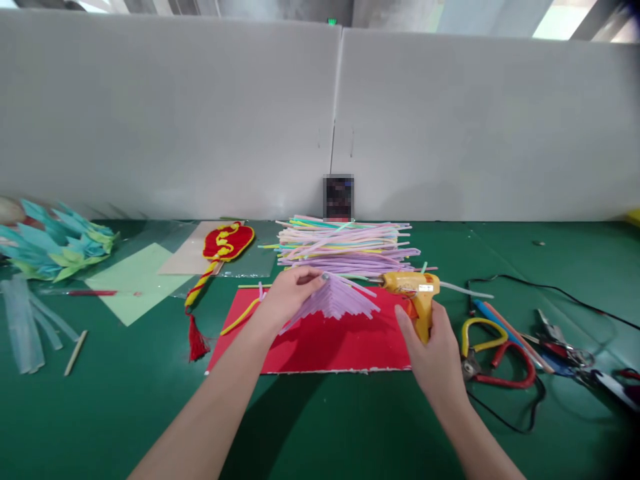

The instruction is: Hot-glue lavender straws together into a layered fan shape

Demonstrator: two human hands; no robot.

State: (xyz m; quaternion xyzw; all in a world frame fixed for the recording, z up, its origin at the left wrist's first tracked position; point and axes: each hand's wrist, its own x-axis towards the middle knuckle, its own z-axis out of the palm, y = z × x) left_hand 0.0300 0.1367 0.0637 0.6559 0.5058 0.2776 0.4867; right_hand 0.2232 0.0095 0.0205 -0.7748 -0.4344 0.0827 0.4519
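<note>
My left hand (295, 293) pinches the top of a fan-like piece made of lilac pipe cleaners (334, 300), set side by side in a V pattern. My right hand (435, 350) is wrapped round the grip of a yellow hot glue gun (411, 285). The gun's nozzle points left, close to the upper right edge of the lilac piece; whether it touches cannot be told. A clear glue stick (465, 290) juts from the gun's back. Beneath both hands lies a red board (320, 350), with a yellow pipe cleaner (241, 317) on its left part.
Behind the board is a pile of pastel pipe cleaners (345, 243). Left are a red and yellow fan ornament (227, 241), green paper (143, 283) and blue paper flowers (60, 240). Pliers (497, 353), scissors (615, 390) and a black cord (530, 283) lie right. A white partition (175, 120) stands behind.
</note>
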